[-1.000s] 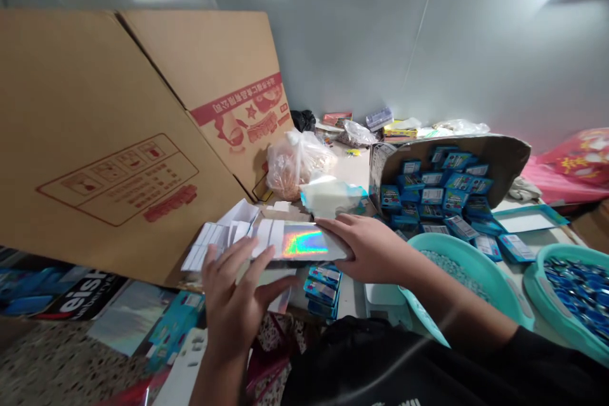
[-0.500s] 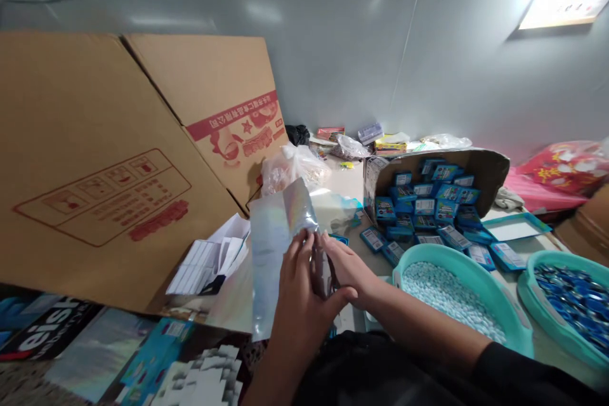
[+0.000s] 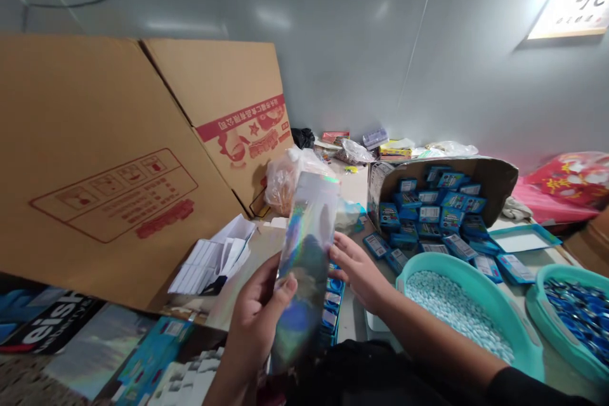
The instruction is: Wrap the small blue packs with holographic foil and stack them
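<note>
My left hand [image 3: 254, 320] grips a shiny holographic pouch [image 3: 304, 260], held upright in front of me with the thumb across its lower part. My right hand [image 3: 354, 266] touches the pouch's right edge with curled fingers, just above a stack of small blue boxes [image 3: 332, 304]. To the left lie white folded card pieces [image 3: 209, 257] on the table.
A big cardboard box [image 3: 118, 158] leans at the left. A tipped carton [image 3: 442, 200] spills small blue boxes. A teal basin [image 3: 476, 311] holds pale pellets and another basin [image 3: 571, 304] holds dark blue pieces. Plastic bags [image 3: 290, 174] and clutter sit at the back.
The pouch lay flat under both hands a second ago. Both hands lifted it, and now the left hand holds it upright lower down while the right hand is at its edge.
</note>
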Demonstrator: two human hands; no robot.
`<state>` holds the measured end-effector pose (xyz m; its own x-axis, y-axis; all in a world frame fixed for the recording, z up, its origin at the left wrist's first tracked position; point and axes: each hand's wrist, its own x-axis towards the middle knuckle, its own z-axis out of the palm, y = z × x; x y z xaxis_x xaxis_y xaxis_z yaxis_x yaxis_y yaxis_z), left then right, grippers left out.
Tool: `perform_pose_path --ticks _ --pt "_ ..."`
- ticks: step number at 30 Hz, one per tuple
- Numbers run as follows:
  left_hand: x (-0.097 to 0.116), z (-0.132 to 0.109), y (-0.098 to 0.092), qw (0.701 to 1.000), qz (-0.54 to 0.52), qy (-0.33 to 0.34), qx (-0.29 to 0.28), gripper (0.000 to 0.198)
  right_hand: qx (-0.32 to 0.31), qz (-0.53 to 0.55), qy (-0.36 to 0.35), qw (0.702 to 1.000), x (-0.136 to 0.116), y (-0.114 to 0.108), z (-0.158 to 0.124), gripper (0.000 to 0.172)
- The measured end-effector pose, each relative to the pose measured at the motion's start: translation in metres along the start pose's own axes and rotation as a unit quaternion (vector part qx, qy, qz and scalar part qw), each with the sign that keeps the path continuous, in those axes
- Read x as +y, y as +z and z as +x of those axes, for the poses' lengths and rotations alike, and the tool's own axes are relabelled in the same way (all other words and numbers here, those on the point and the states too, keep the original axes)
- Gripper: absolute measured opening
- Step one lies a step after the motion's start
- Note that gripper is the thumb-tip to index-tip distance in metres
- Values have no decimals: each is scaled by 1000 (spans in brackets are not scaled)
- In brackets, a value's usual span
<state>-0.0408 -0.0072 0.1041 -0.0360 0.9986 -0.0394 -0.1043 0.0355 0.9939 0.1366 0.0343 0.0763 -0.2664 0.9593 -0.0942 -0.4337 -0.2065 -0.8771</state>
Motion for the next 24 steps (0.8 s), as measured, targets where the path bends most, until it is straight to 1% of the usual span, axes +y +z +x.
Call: perform_pose_path --ticks 2,3,5,7,8,10,11,12,14,15,16,18,19,21,24 --pt "-3 1 2 1000 -9 7 15 39 -74 44 20 996 0 1 -4 49" --pt "-6 3 4 1000 -1 16 23 35 -97 67 24 993 0 2 -6 47" --pt "-13 8 8 998 35 33 37 30 -117 104 33 987 -2 3 -9 43" --pt "-21 13 11 995 70 44 47 32 -106 120 44 986 -3 4 -10 38" --pt "-25 15 12 994 76 52 57 38 -93 120 47 987 -4 4 -9 35" --pt "-32 18 14 994 66 60 71 59 -62 110 45 991 -4 4 -8 30" --pt "-34 19 14 995 52 50 67 67 -51 104 41 992 -3 4 -7 29" --pt "-35 19 15 997 35 29 54 70 -44 95 38 994 -2 5 -6 30" --pt "-34 20 17 1000 4 -13 23 64 -32 66 24 997 4 6 -5 32" --pt "-33 20 18 1000 -6 -22 20 59 -23 46 11 999 8 7 -4 34" --pt "-32 21 19 999 -11 -18 31 56 -14 24 -5 1000 13 7 -3 34" --pt "-29 25 19 997 -5 9 72 54 9 -20 -42 999 25 8 -1 34" --pt "-28 27 19 996 5 20 87 54 22 -38 -55 998 30 8 0 34" --pt "-27 30 16 994 46 35 97 49 38 -59 -62 996 37 8 0 35" --pt "-26 31 9 984 148 63 78 37 14 -49 -35 998 33 9 0 38"
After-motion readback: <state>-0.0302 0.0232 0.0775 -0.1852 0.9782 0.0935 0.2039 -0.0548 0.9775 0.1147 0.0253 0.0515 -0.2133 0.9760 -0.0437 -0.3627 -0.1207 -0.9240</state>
